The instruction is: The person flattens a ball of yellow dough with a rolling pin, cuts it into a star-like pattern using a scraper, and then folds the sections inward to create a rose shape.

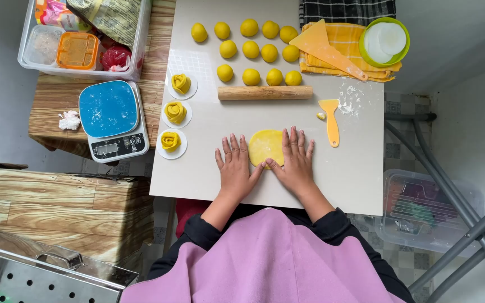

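A crinkled olive foil bag (110, 19) lies in the clear bin (26, 64), upper left. Below, the kitchen scale's small grey display (106, 149) faces up.

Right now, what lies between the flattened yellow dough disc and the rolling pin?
In the head view, nothing: bare white board separates the flattened dough disc from the rolling pin. The orange scraper lies off to the side.

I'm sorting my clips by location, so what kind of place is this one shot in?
Probably a home kitchen or small home-baking corner. The hands press a flattened yellow dough disc on a white board, with rows of yellow dough balls, a wooden rolling pin and a blue-topped kitchen scale nearby.
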